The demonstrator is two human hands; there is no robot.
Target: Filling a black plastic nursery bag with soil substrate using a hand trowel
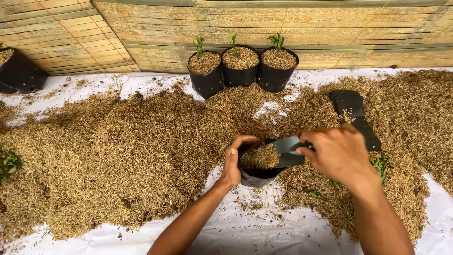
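Note:
My left hand (pixel 233 160) grips the left rim of a small black grow bag (pixel 257 176) and holds it open on the white sheet. My right hand (pixel 336 152) holds a dark scoop (pixel 283 150) loaded with rice husk, tilted over the bag's mouth. A broad heap of brown rice husk (pixel 141 141) spreads across the sheet around both hands.
Three filled black bags with green seedlings (pixel 240 66) stand in a row against the bamboo wall (pixel 283 28). Flat black empty bags (pixel 351 106) lie at the right. Another black bag (pixel 16 71) sits far left. Loose seedlings (pixel 381 164) lie right; green leaves (pixel 7 163) at left.

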